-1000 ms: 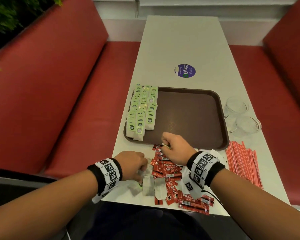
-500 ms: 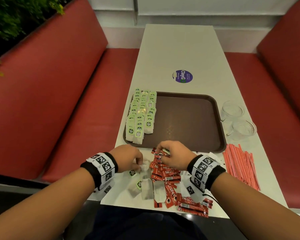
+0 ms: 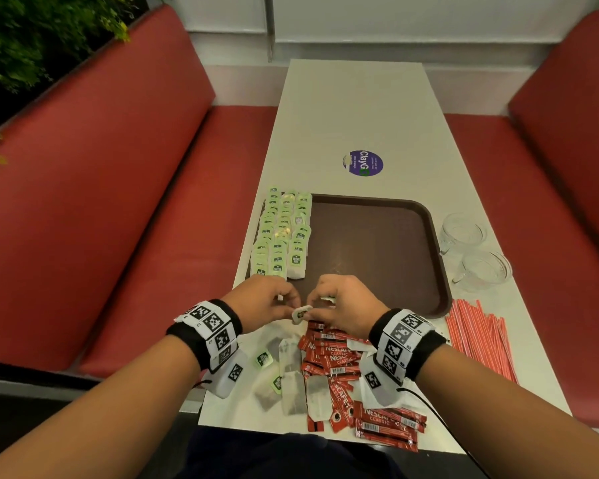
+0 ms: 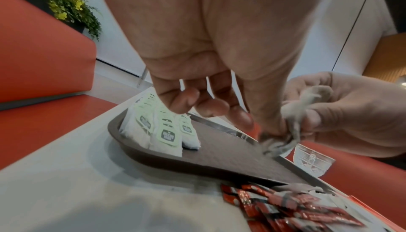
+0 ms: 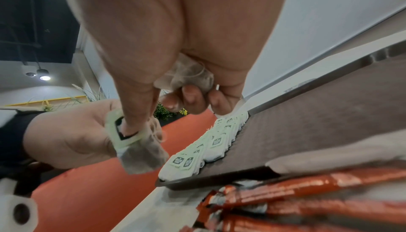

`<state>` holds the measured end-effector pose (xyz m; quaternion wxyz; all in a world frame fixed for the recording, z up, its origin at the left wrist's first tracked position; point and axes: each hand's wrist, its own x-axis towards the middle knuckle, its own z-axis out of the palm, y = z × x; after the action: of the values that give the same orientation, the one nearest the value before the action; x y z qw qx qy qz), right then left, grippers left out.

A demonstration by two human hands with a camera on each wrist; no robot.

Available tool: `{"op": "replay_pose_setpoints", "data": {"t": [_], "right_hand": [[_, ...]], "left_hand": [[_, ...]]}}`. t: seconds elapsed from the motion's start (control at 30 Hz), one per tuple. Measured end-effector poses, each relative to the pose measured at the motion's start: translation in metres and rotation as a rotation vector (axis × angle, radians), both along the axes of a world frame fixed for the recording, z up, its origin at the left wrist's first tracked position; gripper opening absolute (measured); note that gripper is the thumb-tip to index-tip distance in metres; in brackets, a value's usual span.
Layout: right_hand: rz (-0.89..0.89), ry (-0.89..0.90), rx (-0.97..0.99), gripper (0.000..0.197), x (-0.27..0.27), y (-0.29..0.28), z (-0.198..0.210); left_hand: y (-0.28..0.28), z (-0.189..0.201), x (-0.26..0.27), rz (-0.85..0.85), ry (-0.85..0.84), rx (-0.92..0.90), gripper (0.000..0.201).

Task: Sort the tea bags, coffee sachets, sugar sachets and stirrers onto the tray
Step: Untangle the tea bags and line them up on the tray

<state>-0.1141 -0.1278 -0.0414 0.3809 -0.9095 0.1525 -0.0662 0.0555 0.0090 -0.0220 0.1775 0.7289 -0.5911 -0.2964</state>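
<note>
Pinching one tea bag [image 3: 301,313] between both hands, left hand [image 3: 261,302] and right hand [image 3: 343,302] now lifted off the pile, I've readied it for the tray [image 3: 395,257].

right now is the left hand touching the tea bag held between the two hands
Touching. In the right wrist view the left hand has its thumb and fingers pinching the tea bag by its green tag; the head view shows both hands meeting at that tag.

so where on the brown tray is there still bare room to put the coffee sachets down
The brown plastic tray is bare across its middle and right, from the green-tagged tea bag rows to its right rim by the clear glass cups. Crowded: the tray's left strip and the near table edge with red coffee sachets.
</note>
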Motion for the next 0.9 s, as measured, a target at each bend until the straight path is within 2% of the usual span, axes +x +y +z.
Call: {"op": "replay_pose_setpoints", "data": {"t": [0.2,0.33,0.43,0.57,0.63,0.83,0.9], "right_hand": [[-0.042,-0.041,-0.026,0.017,0.001,-0.007,0.0],[-0.072,-0.055,-0.003,0.02,0.002,-0.012,-0.004],[-0.091,-0.074,0.007,0.015,0.003,-0.016,-0.008],[-0.108,-0.118,0.021,0.034,0.006,-0.018,-0.012],[-0.12,-0.124,0.041,0.032,0.009,-0.019,-0.012],[-0.195,-0.035,0.103,0.005,0.013,-0.028,-0.01],[-0.205,0.005,0.093,0.011,0.013,-0.034,-0.012]], "left_hand": [[-0.012,0.011,-0.004,-0.019,-0.009,-0.055,0.017],[-0.025,0.014,-0.007,-0.067,-0.119,-0.045,0.009],[-0.031,0.014,-0.005,-0.081,-0.114,-0.117,0.006],[-0.036,0.014,-0.001,-0.073,-0.084,-0.272,0.005],[-0.039,0.013,0.001,-0.052,-0.109,-0.297,0.004],[-0.048,0.012,0.012,0.122,-0.108,-0.245,0.002],[-0.055,0.011,0.02,0.193,-0.164,-0.224,0.003]]}}
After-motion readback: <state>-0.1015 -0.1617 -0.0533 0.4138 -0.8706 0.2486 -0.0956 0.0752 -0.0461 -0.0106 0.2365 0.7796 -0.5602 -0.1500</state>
